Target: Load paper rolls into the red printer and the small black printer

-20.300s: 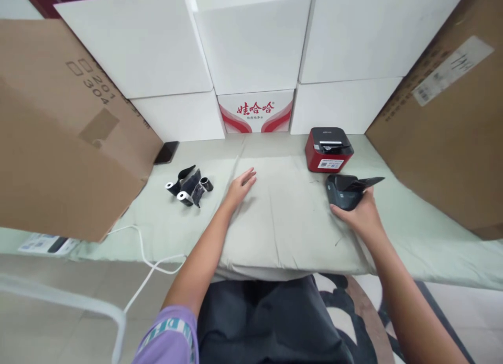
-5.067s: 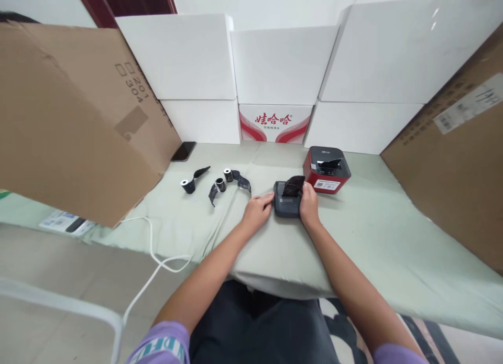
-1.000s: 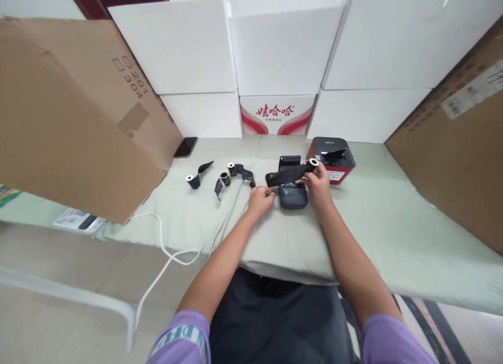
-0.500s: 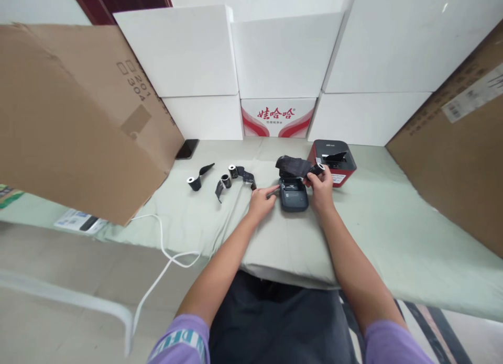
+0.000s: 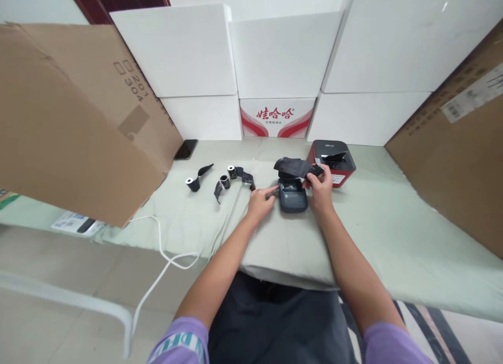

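My right hand pinches a black paper roll, whose loose strip stretches left above a small dark portable printer. The printer lies on the table with its lid up and its paper bay showing. My left hand is at the printer's left side, its index finger reaching to the edge. A thin dark stick-like piece shows between its fingers; its kind is too small to tell. Left of it lie more black rolls with loose tails: one roll, another and a third.
A red and black desktop printer stands just behind my right hand. White boxes are stacked along the back, with cardboard sheets at the left and right. A phone and a white cable lie leftward.
The roll in my right hand has turned slightly, so its white core end no longer shows clearly. My left hand stays at the printer's side.
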Demonstrator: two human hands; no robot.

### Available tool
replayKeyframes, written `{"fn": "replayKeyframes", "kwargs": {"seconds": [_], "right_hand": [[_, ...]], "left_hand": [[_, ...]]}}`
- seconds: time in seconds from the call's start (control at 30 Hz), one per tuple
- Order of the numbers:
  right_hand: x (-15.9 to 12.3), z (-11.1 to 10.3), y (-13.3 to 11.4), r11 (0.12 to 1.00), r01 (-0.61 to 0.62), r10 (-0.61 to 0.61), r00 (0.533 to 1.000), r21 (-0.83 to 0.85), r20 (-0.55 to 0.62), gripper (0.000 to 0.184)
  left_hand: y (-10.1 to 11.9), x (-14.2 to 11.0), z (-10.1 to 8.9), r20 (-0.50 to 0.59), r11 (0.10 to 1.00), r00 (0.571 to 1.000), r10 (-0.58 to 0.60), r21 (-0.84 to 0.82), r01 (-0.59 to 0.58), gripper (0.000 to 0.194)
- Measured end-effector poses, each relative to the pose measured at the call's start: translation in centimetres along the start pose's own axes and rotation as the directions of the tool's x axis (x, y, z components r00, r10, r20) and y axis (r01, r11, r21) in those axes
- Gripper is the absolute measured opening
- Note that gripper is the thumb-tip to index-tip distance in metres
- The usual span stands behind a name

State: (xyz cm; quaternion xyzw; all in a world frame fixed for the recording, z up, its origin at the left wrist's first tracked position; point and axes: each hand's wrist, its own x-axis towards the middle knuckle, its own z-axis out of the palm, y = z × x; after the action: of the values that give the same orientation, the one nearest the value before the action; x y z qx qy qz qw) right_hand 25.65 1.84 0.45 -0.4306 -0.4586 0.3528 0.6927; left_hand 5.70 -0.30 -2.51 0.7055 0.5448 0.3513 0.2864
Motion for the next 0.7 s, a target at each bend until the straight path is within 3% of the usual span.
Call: {"fn": "replayKeyframes", "kwargs": {"seconds": [0.2,0.3,0.47,0.57,0.7], "right_hand": [[-0.1,0.1,0.0,0.998,-0.003,0.004,1.0,-0.064,0.014,0.035],[-0.3,-0.1,0.0,0.98,0.067,-0.065,0.998,-0.188,0.015,0.034],[-0.8,-0.9,-1.7,0.741,0.299,-0.293,0.95,-0.602,0.112,0.036],[-0.9,-2.5,-3.6,0.698,0.256,-0.334,0.943,-0.669,0.013,0.038],[-1.9,-6.2,-5.5,0.665,0.156,-0.377,0.914,-0.731,-0.148,0.04]], "left_hand": [[-0.1,0.0,0.0,-0.003,1.0,1.0,0.006,-0.004,-0.006,0.047],[-0.2,0.1,0.2,-0.008,1.0,1.0,0.007,-0.007,-0.007,0.047],[-0.5,0.2,0.2,-0.021,0.998,0.999,0.03,-0.052,-0.031,0.046],[-0.4,0.1,0.2,-0.02,0.998,0.999,0.026,-0.053,-0.027,0.046],[-0.3,0.0,0.2,-0.022,0.999,0.999,0.027,-0.035,-0.028,0.046]]}}
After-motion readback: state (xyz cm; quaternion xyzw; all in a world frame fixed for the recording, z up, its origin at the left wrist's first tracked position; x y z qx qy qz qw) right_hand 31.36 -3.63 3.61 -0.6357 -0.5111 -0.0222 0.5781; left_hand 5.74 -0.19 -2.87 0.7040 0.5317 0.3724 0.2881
